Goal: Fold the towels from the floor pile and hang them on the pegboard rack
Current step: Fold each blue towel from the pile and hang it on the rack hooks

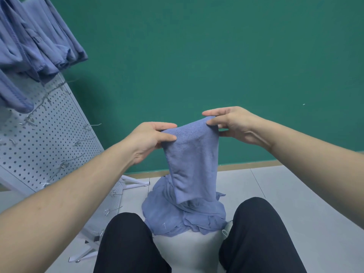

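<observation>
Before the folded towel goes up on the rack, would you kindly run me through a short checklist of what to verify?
1. Left hand pinches its top corner of the held towel: ok.
2. Right hand pinches the other corner: ok.
3. Towel hangs folded, lower end above the floor pile: ok.
4. Edges aligned: cannot tell.
5. Free hooks on the pegboard rack: ok, several bare.
6. Hung towels leave room above: cannot tell.
</observation>
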A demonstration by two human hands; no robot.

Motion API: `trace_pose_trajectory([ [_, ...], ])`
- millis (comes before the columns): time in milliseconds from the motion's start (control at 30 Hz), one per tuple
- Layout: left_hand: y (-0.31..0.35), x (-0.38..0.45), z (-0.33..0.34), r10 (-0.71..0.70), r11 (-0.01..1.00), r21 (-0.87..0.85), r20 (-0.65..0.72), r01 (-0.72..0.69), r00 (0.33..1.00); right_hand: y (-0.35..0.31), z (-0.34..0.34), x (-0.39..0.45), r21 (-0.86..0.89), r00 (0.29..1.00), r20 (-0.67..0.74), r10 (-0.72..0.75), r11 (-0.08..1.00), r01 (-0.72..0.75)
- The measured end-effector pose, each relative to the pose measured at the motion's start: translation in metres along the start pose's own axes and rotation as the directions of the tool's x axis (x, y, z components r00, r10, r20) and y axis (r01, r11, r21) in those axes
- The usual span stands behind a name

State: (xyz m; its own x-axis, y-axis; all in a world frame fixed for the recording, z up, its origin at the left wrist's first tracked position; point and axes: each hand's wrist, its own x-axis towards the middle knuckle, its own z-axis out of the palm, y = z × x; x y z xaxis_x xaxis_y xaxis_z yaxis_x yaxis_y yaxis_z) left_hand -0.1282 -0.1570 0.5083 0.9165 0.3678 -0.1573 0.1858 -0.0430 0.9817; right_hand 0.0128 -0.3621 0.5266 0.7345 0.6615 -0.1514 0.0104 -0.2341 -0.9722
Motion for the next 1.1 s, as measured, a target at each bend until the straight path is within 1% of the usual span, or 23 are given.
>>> trace_pose_trajectory([
  [67, 0.002, -0.001, 0.000, -0.022, 0.999, 0.035, 0.024, 0.021, 0.999, 0.000, -0.001, 0.000, -0.019, 1.000, -0.017, 0.012, 1.000, -0.012],
  [167, 0.003, -0.003, 0.002, -0.033, 0.989, 0.144, 0.005, 0.032, 0.999, 0.001, -0.001, 0.000, -0.179, 0.999, -0.053, -0.003, 0.984, -0.006],
  [233, 0.003, -0.002, 0.006, -0.046, 0.983, 0.176, -0.003, 0.046, 0.999, 0.002, 0.002, 0.000, -0.284, 0.997, -0.080, -0.020, 0.959, -0.004],
  [300, 0.003, -0.002, 0.011, -0.081, 0.986, 0.147, -0.003, 0.081, 0.997, 0.001, 0.006, 0.000, -0.355, 0.993, -0.115, -0.023, 0.935, -0.019],
  [367, 0.004, -0.002, 0.014, -0.137, 0.988, 0.072, 0.026, 0.135, 0.990, 0.000, 0.009, 0.000, -0.388, 0.991, -0.133, 0.009, 0.919, -0.061],
  [467, 0.003, -0.002, 0.014, -0.201, 0.980, 0.011, 0.126, 0.201, 0.971, -0.002, 0.011, -0.002, -0.433, 0.990, -0.102, 0.095, 0.892, -0.130],
  [533, 0.002, -0.003, 0.014, -0.212, 0.977, 0.040, 0.188, 0.209, 0.959, -0.005, 0.010, -0.004, -0.489, 0.987, -0.069, 0.148, 0.857, -0.163],
  [633, 0.002, -0.004, 0.014, -0.207, 0.975, 0.125, 0.194, 0.186, 0.959, -0.007, 0.009, -0.009, -0.493, 0.979, 0.010, 0.206, 0.852, -0.174],
  [700, 0.001, -0.004, 0.015, -0.189, 0.964, 0.216, 0.153, 0.154, 0.970, -0.006, 0.007, -0.011, -0.465, 0.970, 0.065, 0.233, 0.867, -0.177],
  [767, 0.000, -0.004, 0.015, -0.143, 0.929, 0.355, 0.088, 0.103, 0.986, -0.004, 0.005, -0.011, -0.457, 0.958, 0.132, 0.254, 0.873, -0.169],
  [833, 0.001, -0.007, 0.017, -0.076, 0.848, 0.528, 0.037, 0.046, 0.996, -0.002, 0.004, -0.012, -0.499, 0.953, 0.162, 0.258, 0.854, -0.146],
  [900, 0.003, -0.009, 0.019, -0.011, 0.744, 0.668, 0.001, 0.008, 1.000, 0.002, 0.006, -0.009, -0.573, 0.967, 0.135, 0.217, 0.814, -0.102],
  [933, 0.004, -0.009, 0.019, 0.007, 0.721, 0.693, 0.001, -0.006, 1.000, 0.003, 0.007, -0.008, -0.620, 0.976, 0.115, 0.187, 0.781, -0.076],
  [1000, 0.005, -0.008, 0.020, 0.026, 0.713, 0.701, 0.020, -0.032, 0.999, 0.004, 0.008, -0.006, -0.715, 0.987, 0.075, 0.144, 0.697, -0.047],
  [1033, 0.005, -0.007, 0.020, 0.041, 0.707, 0.706, 0.022, -0.045, 0.999, 0.004, 0.006, -0.005, -0.735, 0.989, 0.062, 0.132, 0.677, -0.044],
  [1100, 0.003, -0.004, 0.017, 0.071, 0.723, 0.688, 0.019, -0.064, 0.997, 0.006, 0.001, -0.002, -0.708, 0.993, 0.039, 0.114, 0.704, -0.053],
])
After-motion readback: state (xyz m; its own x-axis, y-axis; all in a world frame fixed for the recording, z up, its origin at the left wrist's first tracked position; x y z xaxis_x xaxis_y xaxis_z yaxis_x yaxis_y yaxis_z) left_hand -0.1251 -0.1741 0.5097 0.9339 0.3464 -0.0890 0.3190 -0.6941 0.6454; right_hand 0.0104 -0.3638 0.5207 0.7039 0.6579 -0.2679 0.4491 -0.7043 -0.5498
